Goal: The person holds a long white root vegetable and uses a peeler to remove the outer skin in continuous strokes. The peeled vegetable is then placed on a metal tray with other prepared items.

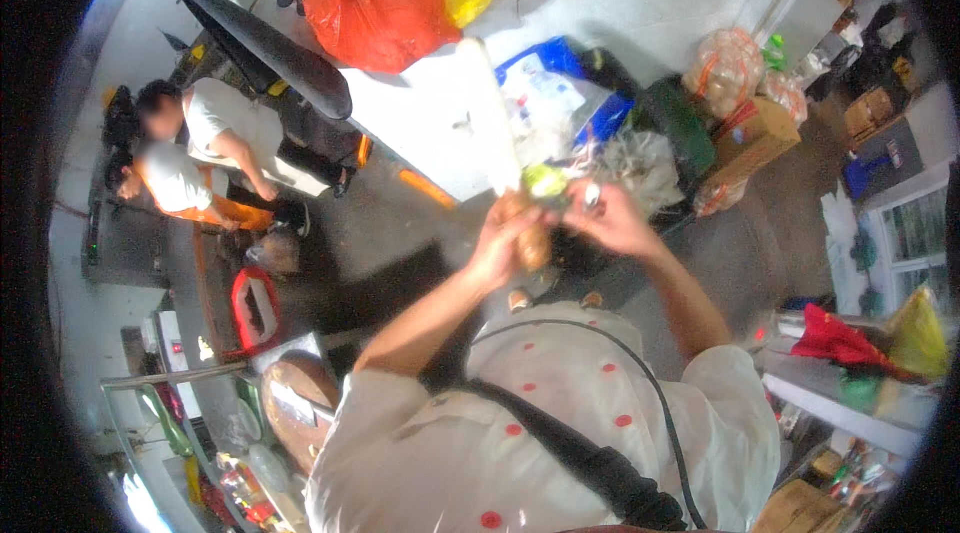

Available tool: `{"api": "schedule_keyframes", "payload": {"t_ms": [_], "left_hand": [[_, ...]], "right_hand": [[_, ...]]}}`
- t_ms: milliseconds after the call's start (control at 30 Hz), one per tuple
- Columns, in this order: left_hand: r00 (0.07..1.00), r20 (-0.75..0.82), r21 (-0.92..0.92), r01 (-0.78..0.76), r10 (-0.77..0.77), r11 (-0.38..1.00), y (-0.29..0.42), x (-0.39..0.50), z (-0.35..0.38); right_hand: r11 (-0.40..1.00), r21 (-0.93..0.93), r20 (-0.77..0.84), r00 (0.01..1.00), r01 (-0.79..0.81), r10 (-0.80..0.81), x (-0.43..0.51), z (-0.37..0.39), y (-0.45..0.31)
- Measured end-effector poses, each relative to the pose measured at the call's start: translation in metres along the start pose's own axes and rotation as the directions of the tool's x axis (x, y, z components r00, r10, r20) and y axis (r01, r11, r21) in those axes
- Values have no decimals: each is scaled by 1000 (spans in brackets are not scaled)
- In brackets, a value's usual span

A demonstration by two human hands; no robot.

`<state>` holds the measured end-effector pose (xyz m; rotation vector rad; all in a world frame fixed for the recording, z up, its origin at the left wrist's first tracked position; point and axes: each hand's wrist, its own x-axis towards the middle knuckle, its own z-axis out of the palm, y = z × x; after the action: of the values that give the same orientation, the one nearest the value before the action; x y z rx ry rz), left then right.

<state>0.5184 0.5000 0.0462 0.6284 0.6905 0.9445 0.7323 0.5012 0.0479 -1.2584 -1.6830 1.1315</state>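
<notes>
My left hand point(510, 236) is closed around a long brownish root, partly pale point(534, 244); a long whitish stretch point(487, 120) runs on from it towards the top, and I cannot tell whether it is one piece with it. My right hand point(604, 214) holds a small tool, blurred, with a shiny light part point(592, 194) at its fingers, close beside my left hand. A light green leafy piece point(545, 179) shows just beyond both hands. Under and past them lies a heap of crumpled clear plastic point(645, 165) with a blue and white bag point(555, 94).
A white tabletop point(420, 120) lies ahead, with a red plastic bag point(367, 0) and a closed dark umbrella point(270, 45) near it. A cardboard box point(757, 139) and bagged goods point(724, 71) are at the right. Two people in white tops point(232, 120) are at the left. A red-rimmed container point(255, 308) stands lower left.
</notes>
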Motion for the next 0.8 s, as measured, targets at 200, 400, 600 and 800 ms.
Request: {"api": "schedule_keyframes", "payload": {"t_ms": [200, 400, 600, 800], "left_hand": [[990, 62, 251, -140, 128, 958, -15, 50, 29], [824, 563, 495, -270, -67, 826, 25, 58, 11], [779, 618, -380, 417, -110, 826, 76, 68, -30], [573, 780, -208, 617, -252, 759, 80, 75, -35]], "right_hand": [[923, -360, 36, 991, 135, -131, 14, -21, -34], [992, -52, 46, 993, 111, -109, -6, -58, -17], [948, -234, 106, 975, 215, -195, -41, -107, 2], [940, -281, 145, 977, 194, -158, -42, -111, -32]]}}
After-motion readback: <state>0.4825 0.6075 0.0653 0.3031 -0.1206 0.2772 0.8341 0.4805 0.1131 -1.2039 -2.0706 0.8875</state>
